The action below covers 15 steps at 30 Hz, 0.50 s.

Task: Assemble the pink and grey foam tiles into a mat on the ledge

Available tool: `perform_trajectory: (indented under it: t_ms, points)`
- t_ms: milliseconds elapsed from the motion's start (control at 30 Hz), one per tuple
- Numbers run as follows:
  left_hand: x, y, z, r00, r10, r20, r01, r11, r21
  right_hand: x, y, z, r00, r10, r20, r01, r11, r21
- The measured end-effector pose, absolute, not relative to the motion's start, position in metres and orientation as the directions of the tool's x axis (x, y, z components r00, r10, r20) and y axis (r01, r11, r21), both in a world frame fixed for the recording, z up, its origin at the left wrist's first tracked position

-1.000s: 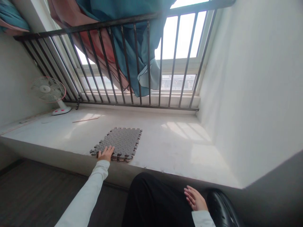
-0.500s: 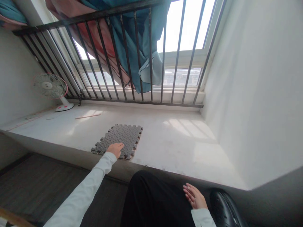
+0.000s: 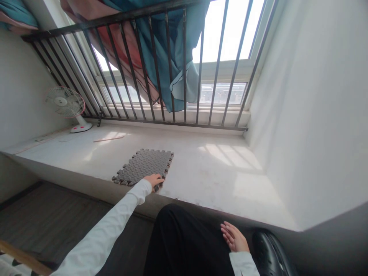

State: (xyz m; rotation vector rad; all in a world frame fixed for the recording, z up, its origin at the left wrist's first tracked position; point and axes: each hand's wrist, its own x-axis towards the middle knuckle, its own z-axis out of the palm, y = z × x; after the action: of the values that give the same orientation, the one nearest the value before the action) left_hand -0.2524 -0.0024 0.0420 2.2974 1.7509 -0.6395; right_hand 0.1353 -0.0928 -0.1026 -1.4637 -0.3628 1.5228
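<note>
A grey foam floor mat (image 3: 145, 165) with jigsaw-cut edges and a ridged pattern lies on the white window ledge (image 3: 207, 180). My left hand (image 3: 154, 181) is at the mat's near right corner, its fingers curled over the edge and gripping it; the thumb is partly hidden. My right hand (image 3: 235, 237) rests beside my right thigh, holding nothing, palm turned inward with its loosely bent fingers stretched out. Black trousers (image 3: 178, 241) cover my leg below the ledge.
A white fan (image 3: 65, 102) stands on the ledge at the far left, with a thin stick (image 3: 108, 139) lying nearby. Black railings (image 3: 168, 65) run along the window, with a blue and pink curtain (image 3: 161, 50) behind them. A black shoe (image 3: 268, 249) is at lower right.
My left hand has slid right across the mat to its near right corner and closed on the edge. My right hand is nearly where it was.
</note>
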Motion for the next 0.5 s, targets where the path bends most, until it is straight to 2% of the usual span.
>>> perform_trajectory:
  t_ms: [167, 267, 367, 500]
  points:
    - [-0.248, -0.005, 0.04, 0.161, 0.901, -0.404, 0.956, -0.245, -0.164, 0.134, -0.093, -0.103, 0.181, 0.776, -0.604, -0.423, -0.493, -0.76]
    - [-0.248, -0.009, 0.035, 0.237, 0.905, -0.354, 0.919, -0.327, -0.221, 0.135, -0.094, -0.102, 0.18, 0.775, -0.606, -0.467, -0.475, -0.746]
    - [-0.249, -0.013, 0.028, 0.267, 0.893, -0.363, 0.883, -0.377, -0.279, 0.138, -0.093, -0.098, 0.124, 0.771, -0.624, -0.504, -0.493, -0.709]
    - [-0.246, -0.011, 0.016, 0.212, 0.9, -0.382, 0.888, -0.34, -0.309, 0.141, -0.092, -0.094, 0.054, 0.755, -0.653, -0.534, -0.531, -0.658]
